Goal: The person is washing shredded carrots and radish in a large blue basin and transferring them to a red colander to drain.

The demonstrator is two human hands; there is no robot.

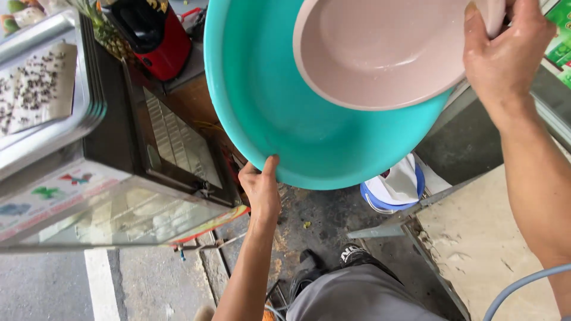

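A large teal plastic basin [267, 101] is held up in front of me, tilted so its inside faces me. My left hand [260, 189] grips its lower rim, thumb over the edge. A smaller pale pink basin [380, 53] sits tilted inside the teal one at the upper right, its inside wet. My right hand [505, 56] grips the pink basin's right rim.
A glass-sided cart [113, 196] with a metal tray stands at left, a red and black appliance [156, 35] behind it. Below the basins lies a blue and white bucket [395, 189] on dirty ground. A concrete slab [493, 249] with a metal edge is at right.
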